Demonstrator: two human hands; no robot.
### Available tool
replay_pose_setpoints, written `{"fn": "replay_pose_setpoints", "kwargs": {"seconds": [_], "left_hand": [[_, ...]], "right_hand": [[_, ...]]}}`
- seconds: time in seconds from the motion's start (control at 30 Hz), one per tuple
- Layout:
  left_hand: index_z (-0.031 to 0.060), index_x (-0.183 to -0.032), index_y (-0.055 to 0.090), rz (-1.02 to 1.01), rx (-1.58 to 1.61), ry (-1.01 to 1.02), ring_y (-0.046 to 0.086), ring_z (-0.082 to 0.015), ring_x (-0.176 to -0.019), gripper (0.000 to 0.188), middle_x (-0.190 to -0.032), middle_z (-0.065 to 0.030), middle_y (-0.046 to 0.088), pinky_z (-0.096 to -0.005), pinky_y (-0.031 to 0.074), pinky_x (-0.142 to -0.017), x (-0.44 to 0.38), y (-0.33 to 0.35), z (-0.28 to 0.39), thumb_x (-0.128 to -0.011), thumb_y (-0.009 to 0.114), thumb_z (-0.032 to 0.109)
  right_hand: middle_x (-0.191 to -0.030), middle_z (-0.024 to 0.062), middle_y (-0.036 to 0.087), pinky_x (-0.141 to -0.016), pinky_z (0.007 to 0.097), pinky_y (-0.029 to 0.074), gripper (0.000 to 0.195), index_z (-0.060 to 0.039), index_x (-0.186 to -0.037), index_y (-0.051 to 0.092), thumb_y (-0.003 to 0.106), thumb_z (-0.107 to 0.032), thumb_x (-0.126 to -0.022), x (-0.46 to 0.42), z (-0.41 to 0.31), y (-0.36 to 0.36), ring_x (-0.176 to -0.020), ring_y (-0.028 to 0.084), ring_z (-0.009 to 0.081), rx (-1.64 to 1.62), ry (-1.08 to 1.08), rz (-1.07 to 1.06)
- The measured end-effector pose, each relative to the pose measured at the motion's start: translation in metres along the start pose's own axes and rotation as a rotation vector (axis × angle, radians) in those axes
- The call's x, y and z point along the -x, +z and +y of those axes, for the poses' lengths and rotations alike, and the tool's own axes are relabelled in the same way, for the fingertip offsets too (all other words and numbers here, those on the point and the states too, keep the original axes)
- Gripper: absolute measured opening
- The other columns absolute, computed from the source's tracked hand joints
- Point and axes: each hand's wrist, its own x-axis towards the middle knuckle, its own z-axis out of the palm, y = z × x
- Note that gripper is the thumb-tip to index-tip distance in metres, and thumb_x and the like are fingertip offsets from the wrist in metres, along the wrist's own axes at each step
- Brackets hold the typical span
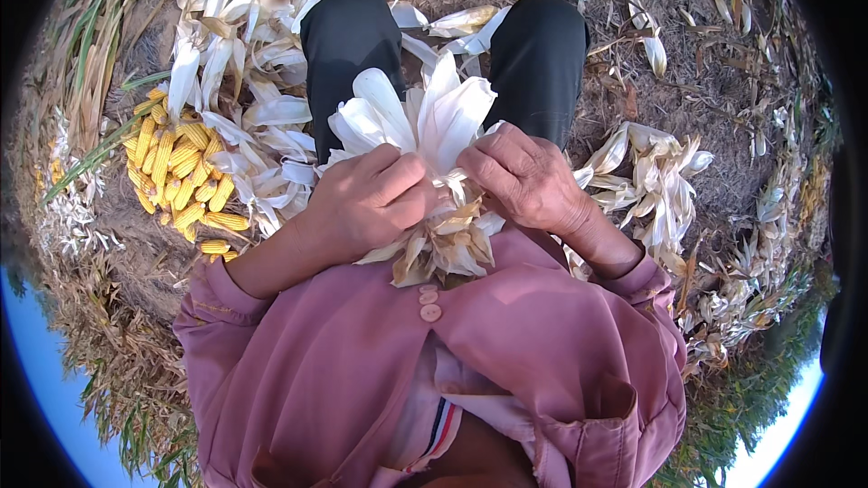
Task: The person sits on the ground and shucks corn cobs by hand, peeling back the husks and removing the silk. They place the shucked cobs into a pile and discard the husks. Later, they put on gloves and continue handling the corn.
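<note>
Between my knees and my jacket is a bundle of pale dry corn husks [447, 115], its leaves fanned out away from me and browner, crumpled ends towards me. My left hand [369, 200] has its fingers curled on the left side of the bundle. My right hand [525, 176] pinches husk at the right side, near the narrow middle of the bundle. Fingertips of both hands are partly hidden by husk and by the fingers themselves. Whether a cob is inside the bundle I cannot tell.
A pile of husked yellow corn cobs [176, 163] lies on the soil at the left, beside a heap of loose husks [264, 108]. More husks [651, 183] lie at the right. Dry stalks [95, 47] with green leaves stretch along the upper left. My knees [352, 47] frame the upper middle.
</note>
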Motion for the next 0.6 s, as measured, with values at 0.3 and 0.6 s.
{"fn": "replay_pose_setpoints", "kwargs": {"seconds": [0.3, 0.6], "left_hand": [[0.0057, -0.076, 0.056, -0.121, 0.389, -0.183, 0.055, -0.0245, -0.062, 0.016, -0.071, -0.0062, 0.05, -0.0369, 0.042, -0.053, 0.022, -0.016, -0.003, -0.079, 0.068, 0.017], [0.0003, -0.083, 0.058, -0.194, 0.919, -0.435, 0.053, -0.0154, -0.065, 0.02, -0.073, -0.0075, 0.056, -0.0293, 0.042, -0.061, 0.017, -0.006, -0.014, -0.09, 0.062, 0.018]], "right_hand": [[-0.088, 0.006, 0.058, -0.065, 0.0354, 0.052, 0.024, -0.0053, -0.102, 0.061, 0.064, -0.006, -0.078, 0.024, 0.002, 0.001, -0.079, 0.06, 0.0238, -0.33, 0.222, -0.108], [-0.102, 0.0095, 0.066, -0.051, 0.017, 0.044, 0.021, -0.0043, -0.113, 0.058, 0.059, -0.011, -0.093, 0.004, 0.0, -0.002, -0.064, 0.054, 0.0025, -1.578, 0.703, -0.125]]}}
